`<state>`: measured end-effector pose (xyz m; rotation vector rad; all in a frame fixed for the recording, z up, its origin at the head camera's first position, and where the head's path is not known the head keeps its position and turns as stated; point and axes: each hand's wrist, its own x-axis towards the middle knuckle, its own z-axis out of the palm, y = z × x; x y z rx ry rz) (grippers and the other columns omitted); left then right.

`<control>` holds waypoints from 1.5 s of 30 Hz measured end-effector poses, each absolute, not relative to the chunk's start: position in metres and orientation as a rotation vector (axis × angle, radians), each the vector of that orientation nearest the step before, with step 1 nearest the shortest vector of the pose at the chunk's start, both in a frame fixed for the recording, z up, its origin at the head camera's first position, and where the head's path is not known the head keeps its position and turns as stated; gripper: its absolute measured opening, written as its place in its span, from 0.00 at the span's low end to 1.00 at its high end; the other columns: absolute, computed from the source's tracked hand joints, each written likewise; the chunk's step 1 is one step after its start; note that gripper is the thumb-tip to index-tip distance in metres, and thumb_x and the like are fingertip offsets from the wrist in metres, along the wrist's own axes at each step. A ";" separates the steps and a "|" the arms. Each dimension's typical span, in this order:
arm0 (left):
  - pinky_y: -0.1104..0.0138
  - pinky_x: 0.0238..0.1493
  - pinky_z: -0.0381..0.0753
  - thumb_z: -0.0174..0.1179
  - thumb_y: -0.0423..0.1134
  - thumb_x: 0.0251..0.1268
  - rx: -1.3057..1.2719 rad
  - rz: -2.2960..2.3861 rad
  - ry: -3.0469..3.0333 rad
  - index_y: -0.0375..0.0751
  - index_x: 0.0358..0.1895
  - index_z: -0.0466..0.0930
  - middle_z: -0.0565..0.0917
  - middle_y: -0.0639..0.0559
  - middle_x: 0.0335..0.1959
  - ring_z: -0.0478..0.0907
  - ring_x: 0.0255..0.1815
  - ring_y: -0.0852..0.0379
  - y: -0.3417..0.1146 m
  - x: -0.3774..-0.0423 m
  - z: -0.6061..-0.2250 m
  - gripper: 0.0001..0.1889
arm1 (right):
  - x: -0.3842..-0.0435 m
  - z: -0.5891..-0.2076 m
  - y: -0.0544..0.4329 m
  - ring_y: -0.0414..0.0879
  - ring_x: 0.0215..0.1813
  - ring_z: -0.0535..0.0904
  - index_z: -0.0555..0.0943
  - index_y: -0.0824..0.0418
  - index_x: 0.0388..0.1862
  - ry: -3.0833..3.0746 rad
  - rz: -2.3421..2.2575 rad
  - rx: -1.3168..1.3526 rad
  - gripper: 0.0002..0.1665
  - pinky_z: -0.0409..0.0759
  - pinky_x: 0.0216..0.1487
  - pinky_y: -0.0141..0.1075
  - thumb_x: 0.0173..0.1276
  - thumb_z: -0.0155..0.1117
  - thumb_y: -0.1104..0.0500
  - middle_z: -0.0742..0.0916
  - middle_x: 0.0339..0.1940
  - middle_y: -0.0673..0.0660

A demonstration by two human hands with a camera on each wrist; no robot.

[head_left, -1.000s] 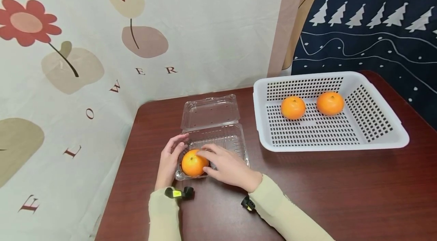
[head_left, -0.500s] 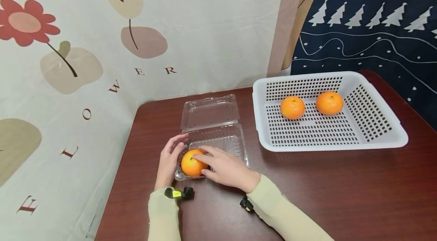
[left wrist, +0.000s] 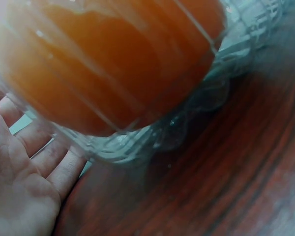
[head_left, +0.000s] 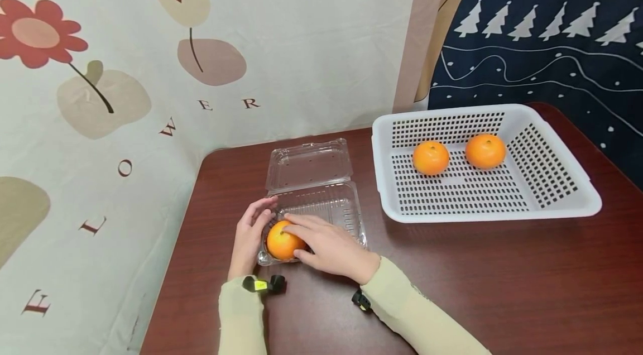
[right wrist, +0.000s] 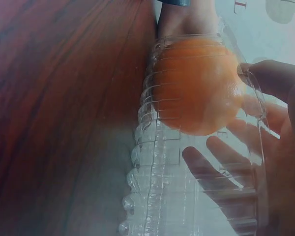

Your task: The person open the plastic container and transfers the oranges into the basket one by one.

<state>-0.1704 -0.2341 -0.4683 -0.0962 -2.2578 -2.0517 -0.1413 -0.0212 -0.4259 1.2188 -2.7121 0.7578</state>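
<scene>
An orange [head_left: 282, 243] sits in the near-left corner of a clear plastic clamshell box [head_left: 346, 210], whose lid [head_left: 308, 165] lies folded back behind it. My left hand [head_left: 249, 232] rests along the box's left side, fingers loosely bent; the left wrist view shows that hand's palm [left wrist: 19, 191] and fingers beyond the clear wall. From the right, my right hand [head_left: 331, 243] reaches over the box with a fingertip on top of the orange and the thumb at its right side. In the right wrist view its other fingers [right wrist: 221, 167] extend past the orange [right wrist: 196, 88].
A white perforated basket [head_left: 502, 216] stands at the right on the dark red wooden table [head_left: 452, 282], holding two oranges [head_left: 485, 150]. Printed cloth [head_left: 311, 65] hangs close behind the table. Each wrist carries a small black camera [head_left: 276, 283].
My right hand has shifted slightly left, its fingers lying further over the orange. The left hand, box and basket look the same.
</scene>
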 end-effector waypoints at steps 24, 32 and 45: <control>0.70 0.54 0.69 0.49 0.37 0.66 -0.126 -2.046 -2.262 0.42 0.56 0.70 0.73 0.49 0.56 0.68 0.57 0.53 -0.233 -0.169 -0.465 0.16 | -0.144 -0.430 -0.033 0.45 0.58 0.65 0.66 0.44 0.63 -2.702 0.633 1.224 0.27 0.76 0.48 0.39 0.63 0.53 0.47 0.67 0.62 0.50; 0.70 0.55 0.68 0.48 0.36 0.66 -0.136 -2.045 -2.253 0.42 0.56 0.70 0.73 0.49 0.56 0.69 0.57 0.54 -0.234 -0.170 -0.467 0.16 | -0.144 -0.431 -0.031 0.44 0.67 0.56 0.65 0.44 0.64 -2.683 0.640 1.251 0.28 0.76 0.48 0.40 0.64 0.54 0.48 0.59 0.69 0.50; 0.72 0.54 0.69 0.47 0.34 0.67 -0.137 -2.101 -2.236 0.37 0.57 0.68 0.72 0.45 0.57 0.67 0.58 0.49 -0.231 -0.166 -0.456 0.16 | -0.144 -0.431 -0.032 0.41 0.67 0.57 0.67 0.50 0.60 -2.697 0.760 1.263 0.25 0.67 0.59 0.39 0.63 0.55 0.50 0.63 0.68 0.49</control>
